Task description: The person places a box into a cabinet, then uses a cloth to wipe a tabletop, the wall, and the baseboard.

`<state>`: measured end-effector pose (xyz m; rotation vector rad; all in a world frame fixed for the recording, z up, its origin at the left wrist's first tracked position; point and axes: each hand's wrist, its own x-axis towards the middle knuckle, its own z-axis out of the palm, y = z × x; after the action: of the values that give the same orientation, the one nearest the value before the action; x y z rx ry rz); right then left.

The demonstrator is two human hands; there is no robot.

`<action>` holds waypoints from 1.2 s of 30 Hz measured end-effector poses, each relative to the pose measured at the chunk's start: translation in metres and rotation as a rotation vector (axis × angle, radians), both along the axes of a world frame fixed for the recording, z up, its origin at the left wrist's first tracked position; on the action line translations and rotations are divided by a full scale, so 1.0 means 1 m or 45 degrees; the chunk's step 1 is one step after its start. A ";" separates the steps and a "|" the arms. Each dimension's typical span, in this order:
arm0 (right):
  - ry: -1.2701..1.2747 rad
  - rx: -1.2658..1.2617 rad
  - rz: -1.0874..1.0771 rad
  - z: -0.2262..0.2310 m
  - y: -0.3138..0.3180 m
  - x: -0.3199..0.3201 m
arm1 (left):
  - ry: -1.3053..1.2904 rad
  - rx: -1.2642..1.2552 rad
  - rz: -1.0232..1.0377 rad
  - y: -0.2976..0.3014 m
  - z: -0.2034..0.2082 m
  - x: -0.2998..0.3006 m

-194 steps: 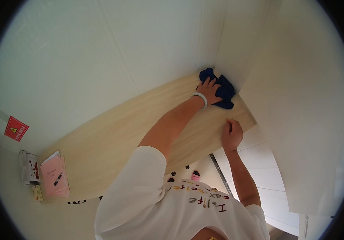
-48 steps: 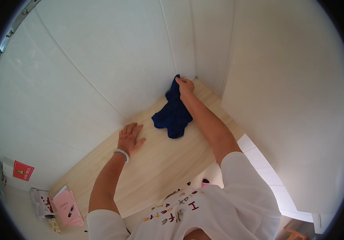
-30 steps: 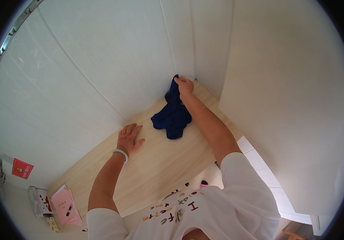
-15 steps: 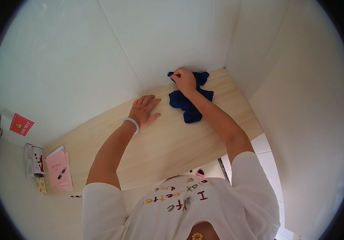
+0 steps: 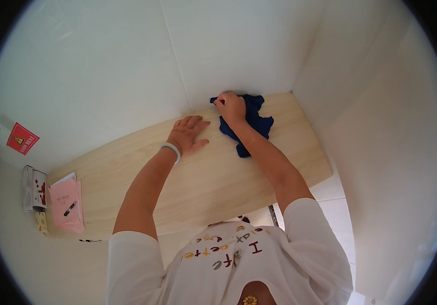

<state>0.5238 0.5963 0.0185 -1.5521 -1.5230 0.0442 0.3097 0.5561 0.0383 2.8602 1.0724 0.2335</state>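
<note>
A crumpled dark blue cloth (image 5: 260, 124) lies on the light wooden desk (image 5: 177, 188), near its far edge and the wall. My right hand (image 5: 232, 108) is closed on the cloth's far left corner, pinching it between thumb and fingers. The right forearm crosses over the cloth and hides part of it. To the left, my left hand (image 5: 186, 134) rests on the desktop with fingers spread, apart from the cloth and holding nothing. A pale bracelet (image 5: 171, 149) circles the left wrist.
Pink papers (image 5: 67, 195) with a black pen (image 5: 70, 209) on them lie at the desk's left end. A white box (image 5: 34, 188) and a small yellowish box (image 5: 41, 222) stand beside them. A red warning sign (image 5: 23, 138) is on the wall. Walls (image 5: 233, 46) border the desk's far and right sides.
The view has shifted slightly. My right hand keeps its pinch on the cloth, whose folds now lie closer together around the forearm. My left hand stays spread on the desk.
</note>
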 end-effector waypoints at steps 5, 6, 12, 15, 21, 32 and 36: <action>-0.135 -0.112 -0.141 -0.004 0.000 0.008 | 0.022 0.016 0.002 -0.004 0.005 0.002; -0.176 -0.133 -0.168 -0.006 -0.001 0.005 | 0.029 -0.008 0.005 -0.005 0.007 0.002; -0.155 0.064 -0.028 -0.002 -0.003 -0.006 | 0.024 0.006 0.016 -0.004 0.000 0.002; -0.214 -0.107 -0.232 -0.006 0.000 0.004 | 0.026 0.021 -0.001 -0.001 0.002 0.003; -0.208 0.211 0.038 -0.002 0.001 0.001 | 0.019 0.017 0.004 0.000 0.001 0.005; -0.108 0.035 -0.070 0.002 -0.009 -0.002 | 0.019 -0.041 0.018 -0.003 0.004 0.003; -0.221 -0.178 -0.214 0.002 -0.002 0.003 | 0.027 -0.011 0.023 -0.002 0.008 0.005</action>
<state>0.5269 0.5942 0.0207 -1.8312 -1.5434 -0.0836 0.3144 0.5543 0.0467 2.8529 1.1008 0.2000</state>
